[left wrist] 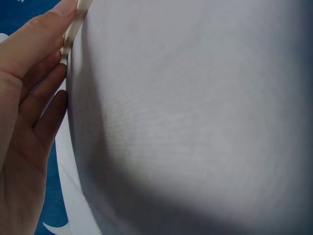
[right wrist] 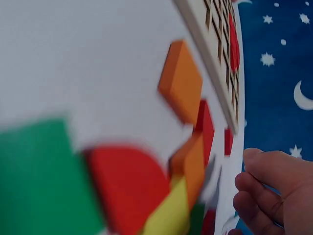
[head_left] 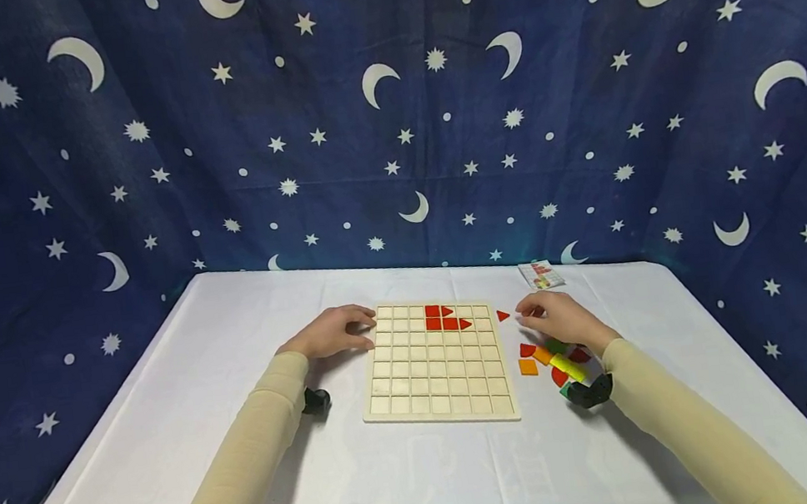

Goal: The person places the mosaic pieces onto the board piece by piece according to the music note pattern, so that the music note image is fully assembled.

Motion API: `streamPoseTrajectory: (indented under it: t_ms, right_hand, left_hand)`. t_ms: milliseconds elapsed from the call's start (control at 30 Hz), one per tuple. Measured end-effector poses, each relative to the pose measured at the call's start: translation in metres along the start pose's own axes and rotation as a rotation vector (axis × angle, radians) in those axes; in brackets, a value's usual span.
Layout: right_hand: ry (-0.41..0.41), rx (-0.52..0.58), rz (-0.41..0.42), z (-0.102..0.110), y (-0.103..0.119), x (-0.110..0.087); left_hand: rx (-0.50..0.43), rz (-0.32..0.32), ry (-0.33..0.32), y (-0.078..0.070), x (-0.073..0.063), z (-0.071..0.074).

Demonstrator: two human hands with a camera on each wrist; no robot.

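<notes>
A square wooden grid board (head_left: 429, 375) lies on the table between the two hands. Near its top, red squares (head_left: 433, 324) and red triangles (head_left: 465, 323) fill several cells in two rows. My left hand (head_left: 330, 332) touches the board's left edge, its thumb (left wrist: 39, 34) against the side in the left wrist view. Just beyond the right edge lies a loose red triangle (head_left: 504, 315). Close to its right hovers my right hand (head_left: 556, 315), fingers loosely bent, nothing between thumb and fingertips (right wrist: 253, 153).
Below the right hand is a pile of loose pieces: an orange square (head_left: 528, 367), a yellow piece (head_left: 567, 367), a rounded red piece (right wrist: 127, 186) and a green piece (right wrist: 44, 181). A pattern card (head_left: 541, 275) lies at the back right, before a star-and-moon cloth (head_left: 326, 110).
</notes>
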State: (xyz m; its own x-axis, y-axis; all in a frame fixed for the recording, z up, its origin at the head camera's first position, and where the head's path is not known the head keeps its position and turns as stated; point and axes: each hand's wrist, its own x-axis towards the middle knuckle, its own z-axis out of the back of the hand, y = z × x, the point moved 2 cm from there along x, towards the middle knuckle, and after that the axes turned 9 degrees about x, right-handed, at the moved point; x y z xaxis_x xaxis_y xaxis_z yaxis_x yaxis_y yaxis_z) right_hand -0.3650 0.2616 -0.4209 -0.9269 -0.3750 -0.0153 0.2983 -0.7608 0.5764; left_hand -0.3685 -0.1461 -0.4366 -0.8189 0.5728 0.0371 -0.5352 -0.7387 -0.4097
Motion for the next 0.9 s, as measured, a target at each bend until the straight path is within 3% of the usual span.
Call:
streamPoseTrajectory:
  t_ms: [167, 633, 900]
  right_hand:
    - [0.001, -0.015, -0.067, 0.004, -0.012, -0.006]
    - [0.080, -0.034, -0.115, 0.013, -0.025, -0.012]
    - [0.056, -0.026, -0.130, 0.015, -0.029, -0.013]
  left_hand:
    - [-0.005, 0.009, 0.003, 0.001, -0.001, 0.000]
    - [0.000, -0.005, -0.005, 0.000, 0.000, 0.001]
    - [0.002, -0.009, -0.002, 0.000, -0.001, 0.001]
